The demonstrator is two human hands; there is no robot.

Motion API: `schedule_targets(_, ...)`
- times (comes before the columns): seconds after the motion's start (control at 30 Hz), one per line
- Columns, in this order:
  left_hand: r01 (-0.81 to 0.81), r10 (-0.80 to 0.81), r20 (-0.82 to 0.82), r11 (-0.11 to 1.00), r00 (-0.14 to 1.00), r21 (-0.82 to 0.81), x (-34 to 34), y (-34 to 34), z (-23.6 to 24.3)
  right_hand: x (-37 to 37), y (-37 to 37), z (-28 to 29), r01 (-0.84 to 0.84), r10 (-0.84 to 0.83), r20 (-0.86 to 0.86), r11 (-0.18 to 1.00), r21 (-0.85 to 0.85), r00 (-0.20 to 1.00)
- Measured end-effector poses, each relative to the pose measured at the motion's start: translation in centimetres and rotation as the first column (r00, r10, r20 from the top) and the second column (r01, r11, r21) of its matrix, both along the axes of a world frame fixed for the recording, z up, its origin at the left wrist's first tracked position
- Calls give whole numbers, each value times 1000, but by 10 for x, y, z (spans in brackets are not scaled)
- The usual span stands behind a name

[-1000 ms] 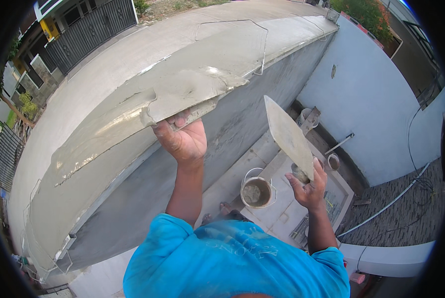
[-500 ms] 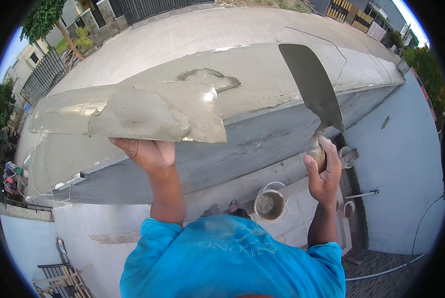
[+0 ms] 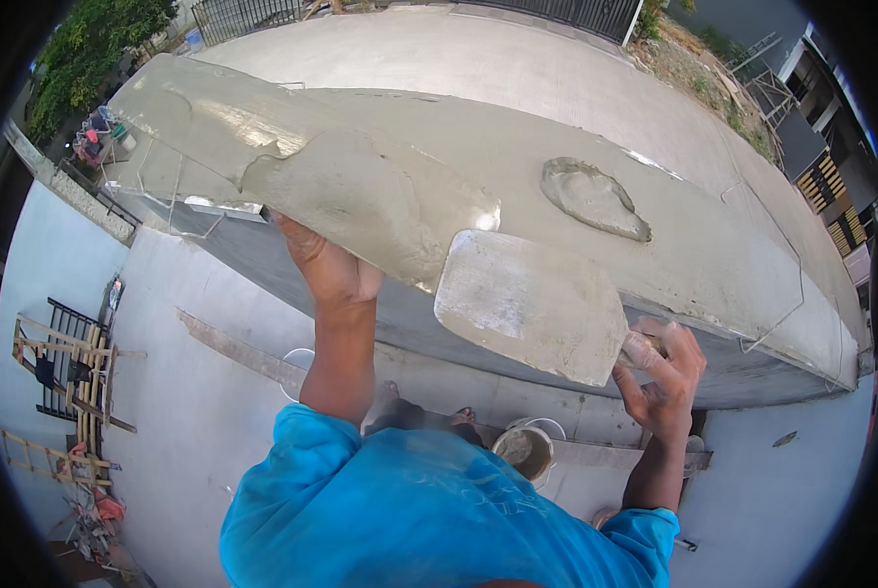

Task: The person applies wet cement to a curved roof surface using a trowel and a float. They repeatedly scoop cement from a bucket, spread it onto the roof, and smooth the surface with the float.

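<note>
My left hand (image 3: 331, 265) is closed under a long, mortar-smeared board (image 3: 189, 122), holding it up from below; its fingers are partly hidden by the board. A thick heap of wet grey mortar (image 3: 336, 186) lies on that board. In my right hand (image 3: 666, 377) is the handle of a trowel (image 3: 527, 306). The trowel's broad grey blade lies nearly flat, its tip beside the board's right end; whether they touch, I cannot tell. Beyond both tools, a separate patch of mortar (image 3: 596, 203) sits on the wet, plastered top of a low wall (image 3: 478, 127).
Below me a bucket with grey mix (image 3: 525, 451) stands near my feet, by a plank (image 3: 238, 343). A bent wire (image 3: 767, 284) hangs over the wall's edge at the right. Wooden frames (image 3: 72, 372) lean at the left. Concrete paving (image 3: 517, 59) stretches beyond the wall.
My right hand has brought the trowel from raised and upright down to the left, beside the board. The board now tilts down to the right. The whole view has turned.
</note>
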State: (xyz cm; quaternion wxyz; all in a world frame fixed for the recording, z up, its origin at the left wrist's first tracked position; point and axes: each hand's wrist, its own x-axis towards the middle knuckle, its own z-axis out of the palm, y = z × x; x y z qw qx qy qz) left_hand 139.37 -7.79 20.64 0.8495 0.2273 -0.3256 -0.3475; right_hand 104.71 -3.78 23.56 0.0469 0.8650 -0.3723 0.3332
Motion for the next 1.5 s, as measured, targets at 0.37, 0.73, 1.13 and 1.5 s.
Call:
schedule_targets(0.37,329,-334,10,932,942,155,52,53,-32,168,-31,27,-123,129,222,992,-39,967)
schedule_targets(0.73,32,2,-250,991,968,131,183,140,-46,301,-110,80,-217,244,-153,961,172,958)
schedule_targets(1.13,-247,139,265,865,954,437,242,208,-69,332,-128,100,-27,148,-235,892,451,961)
schedule_targets(1.5,-148,-49,363,855,931,497,241,218,-65,323,-137,79,4,122,-72,483,875,990)
